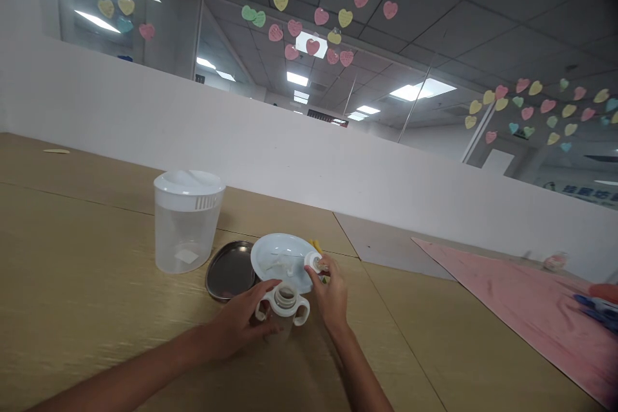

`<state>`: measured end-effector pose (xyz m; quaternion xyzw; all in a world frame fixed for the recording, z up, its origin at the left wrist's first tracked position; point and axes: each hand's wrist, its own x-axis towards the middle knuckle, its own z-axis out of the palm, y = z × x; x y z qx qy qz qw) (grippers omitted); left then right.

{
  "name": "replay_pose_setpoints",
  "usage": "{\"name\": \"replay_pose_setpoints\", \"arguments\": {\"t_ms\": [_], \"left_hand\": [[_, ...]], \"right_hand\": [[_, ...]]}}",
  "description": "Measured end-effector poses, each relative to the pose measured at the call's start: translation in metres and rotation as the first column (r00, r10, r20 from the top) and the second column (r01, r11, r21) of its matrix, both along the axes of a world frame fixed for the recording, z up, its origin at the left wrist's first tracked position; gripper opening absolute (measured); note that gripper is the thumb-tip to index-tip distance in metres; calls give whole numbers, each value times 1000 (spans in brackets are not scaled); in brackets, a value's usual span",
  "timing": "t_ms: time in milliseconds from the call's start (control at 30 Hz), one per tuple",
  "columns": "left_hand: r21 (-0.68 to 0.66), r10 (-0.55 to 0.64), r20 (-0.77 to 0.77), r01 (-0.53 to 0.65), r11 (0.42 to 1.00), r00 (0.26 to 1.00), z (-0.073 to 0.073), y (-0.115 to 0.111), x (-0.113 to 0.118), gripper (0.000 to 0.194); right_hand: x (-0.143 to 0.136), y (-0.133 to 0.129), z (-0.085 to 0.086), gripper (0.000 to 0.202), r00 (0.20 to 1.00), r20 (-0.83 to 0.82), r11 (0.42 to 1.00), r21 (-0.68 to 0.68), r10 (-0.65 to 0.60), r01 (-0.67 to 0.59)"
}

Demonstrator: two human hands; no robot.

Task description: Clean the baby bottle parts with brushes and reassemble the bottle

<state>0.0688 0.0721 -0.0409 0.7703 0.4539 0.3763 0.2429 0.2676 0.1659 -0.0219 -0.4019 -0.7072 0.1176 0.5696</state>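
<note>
Steadying light, slippery handled bottle (284, 306) with left hand (240, 325) fingers wrapped around it — right hand (332, 293) fingers pinching small cap (313, 262) — best gripped at handles.

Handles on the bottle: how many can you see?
2: one handle by the left hand, the other handle beside the right hand. None seems hidden.

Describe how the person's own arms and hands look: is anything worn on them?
Both forearms are bare, with no sleeves in view. The left hand and the right hand wear no gloves. No watch, band or ring can be seen on the wrists or fingers, though the picture is slightly blurred.
</note>
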Motion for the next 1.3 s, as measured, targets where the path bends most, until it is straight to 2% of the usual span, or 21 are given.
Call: {"name": "replay_pose_setpoints", "arguments": {"t_ms": [267,500,600,767,967,1133,1300], "left_hand": [[10,-8,4,8,1000,1000,0,1,1,60],[13,2,10,-2,1000,1000,-1,1,0,61],[21,-1,11,1,1000,1000,0,1,0,61],[29,0,4,0,1000,1000,-1,1,1,60],[26,-12,8,12,1000,1000,-1,1,1,60],[30,-2,-3,2,1000,1000,-2,1,0,61],[14,28,-23,-28,1000,999,-4,2,0,65]], "right_hand": [[2,2,-3,23,1000,10,1000,-11,-29,29],[1,-1,-2,26,999,-3,994,-107,-38,37],[0,-1,-2,26,996,49,994,-75,-78,82],[1,2,-5,32,974,201,990,117,-104,82],[0,3,-10,48,956,281,990,135,-86,49],[1,5,-10,55,970,244,989,145,-14,-22],[1,7,-9,39,989,141,994,101,-47,33]]}}
